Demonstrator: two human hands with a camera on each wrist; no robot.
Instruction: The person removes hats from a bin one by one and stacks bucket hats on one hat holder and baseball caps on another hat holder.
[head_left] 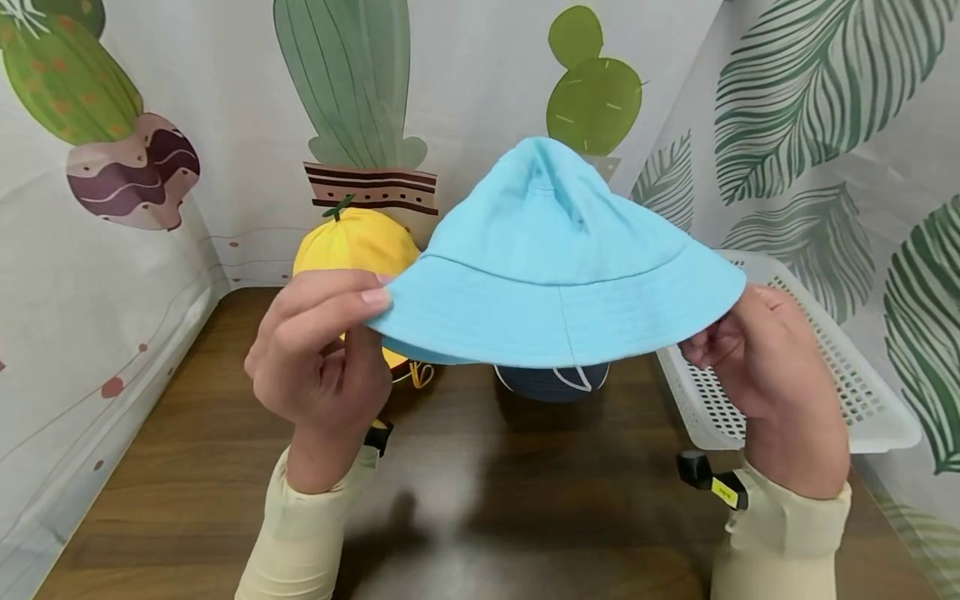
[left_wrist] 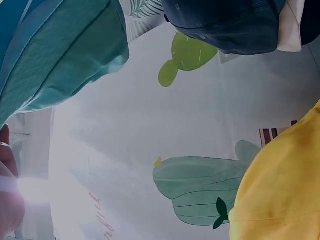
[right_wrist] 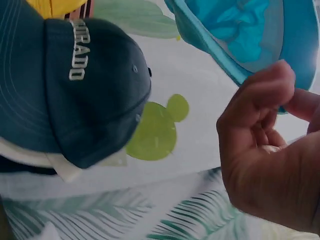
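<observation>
A light blue bucket hat [head_left: 555, 275] is held up above the table, crown upward and brim tilted. My left hand [head_left: 322, 342] pinches the brim at its left end between thumb and fingers. At the other end, my right hand [head_left: 780, 367] grips the brim, its fingertips partly hidden behind the cloth. The right wrist view shows that hand [right_wrist: 270, 145] pinching the edge, with the inside of the bucket hat [right_wrist: 240, 30] in sight. Only a sliver of the left hand [left_wrist: 7, 190] appears in the left wrist view.
Behind the bucket hat stand a yellow hat [head_left: 352, 242] with a green sprout and a navy cap [right_wrist: 100, 90] with white lettering. A white perforated basket [head_left: 877, 417] sits at the right on the brown wooden table [head_left: 450, 500]. Printed cloth [head_left: 487, 100] hangs around.
</observation>
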